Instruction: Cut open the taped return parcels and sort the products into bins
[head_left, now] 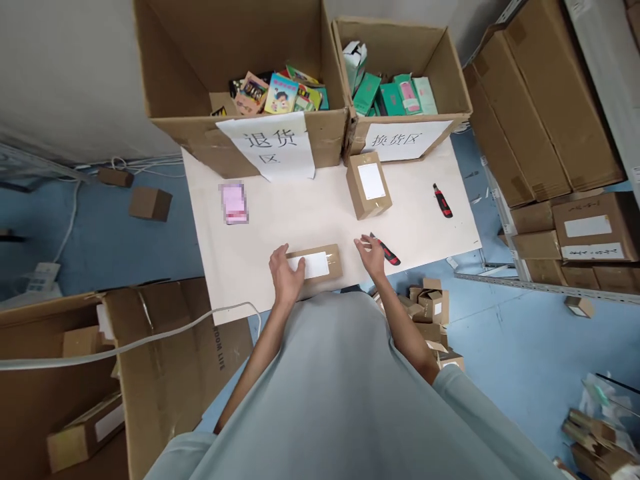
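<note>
A small taped cardboard box [334, 261] with a white label lies at the table's near edge. My left hand [287, 275] grips its left end, the thumb on the label and the fingers around the far side. My right hand [371, 257] is just off the box's right end, fingers apart and bent. Right beside it lies a black and red utility knife [389, 252], which the fingers partly overlap in view; they do not appear to be closed on it. Farther back on the table stands another labelled cardboard box [367, 187].
Two large open cartons line the back: the left carton [200, 137] holds colourful packs, the right carton [430, 133] green boxes. A second utility knife [443, 201] lies right, a blurred pink item [234, 203] left. Discarded boxes [430, 307] lie on the floor; a cable [175, 330] crosses left.
</note>
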